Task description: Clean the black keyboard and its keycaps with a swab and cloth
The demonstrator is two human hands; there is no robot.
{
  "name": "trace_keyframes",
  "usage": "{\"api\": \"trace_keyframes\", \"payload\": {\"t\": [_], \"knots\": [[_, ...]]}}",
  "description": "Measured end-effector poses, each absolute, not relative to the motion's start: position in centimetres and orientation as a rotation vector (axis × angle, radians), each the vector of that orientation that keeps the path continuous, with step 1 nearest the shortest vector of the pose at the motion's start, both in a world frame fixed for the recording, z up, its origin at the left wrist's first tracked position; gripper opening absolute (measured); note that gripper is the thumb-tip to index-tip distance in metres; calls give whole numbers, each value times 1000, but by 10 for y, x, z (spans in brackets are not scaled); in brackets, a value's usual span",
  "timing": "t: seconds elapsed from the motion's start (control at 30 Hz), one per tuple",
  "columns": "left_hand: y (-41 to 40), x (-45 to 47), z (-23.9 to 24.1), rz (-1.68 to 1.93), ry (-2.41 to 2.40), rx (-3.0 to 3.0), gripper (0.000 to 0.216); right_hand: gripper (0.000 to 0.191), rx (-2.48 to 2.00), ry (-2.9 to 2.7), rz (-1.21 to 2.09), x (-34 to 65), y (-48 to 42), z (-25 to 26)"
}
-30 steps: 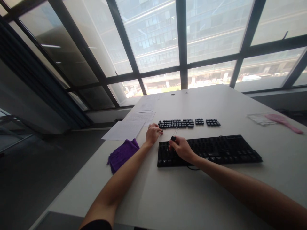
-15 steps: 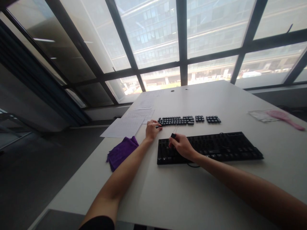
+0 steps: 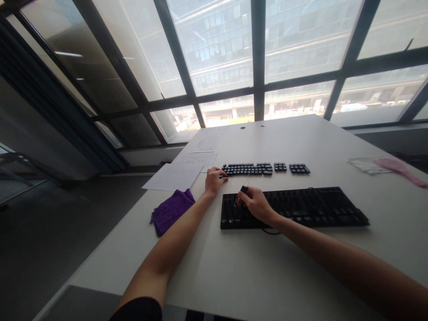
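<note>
Right hand [image 3: 257,206] pinching wire tool [image 3: 244,189], left hand [image 3: 214,180] at keycaps [image 3: 247,169], grip unclear, white table [image 3: 214,272], tall windows [image 3: 217,49] beyond

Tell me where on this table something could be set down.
Bare tabletop lies behind the keycaps, toward the window; right of them, up to the plastic and pink item; and in front of the keyboard, between the forearms. Crowding is worst around the left hand, with papers, purple cloth, keycaps and keyboard close by; the right hand is over the keyboard.
</note>
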State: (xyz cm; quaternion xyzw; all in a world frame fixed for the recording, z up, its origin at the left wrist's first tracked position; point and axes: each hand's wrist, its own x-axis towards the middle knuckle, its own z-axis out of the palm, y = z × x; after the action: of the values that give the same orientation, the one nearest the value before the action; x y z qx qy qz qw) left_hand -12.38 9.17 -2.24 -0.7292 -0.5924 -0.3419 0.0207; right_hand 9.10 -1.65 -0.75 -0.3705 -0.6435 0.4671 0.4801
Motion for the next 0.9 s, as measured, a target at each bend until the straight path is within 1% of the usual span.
{"api": "trace_keyframes", "payload": {"t": [0.2,0.47,0.9], "knots": [[89,-123,-20,-1050,-1846,-2272,14,27,-867,-1551,1157,94,-17,-2],[88,-123,-21,-1068,-1816,-2292,13,25,-905,-1826,968,104,-35,12],[89,-123,-22,-1079,-1790,-2291,14,24,-918,-1800,1001,106,-35,4]]}}
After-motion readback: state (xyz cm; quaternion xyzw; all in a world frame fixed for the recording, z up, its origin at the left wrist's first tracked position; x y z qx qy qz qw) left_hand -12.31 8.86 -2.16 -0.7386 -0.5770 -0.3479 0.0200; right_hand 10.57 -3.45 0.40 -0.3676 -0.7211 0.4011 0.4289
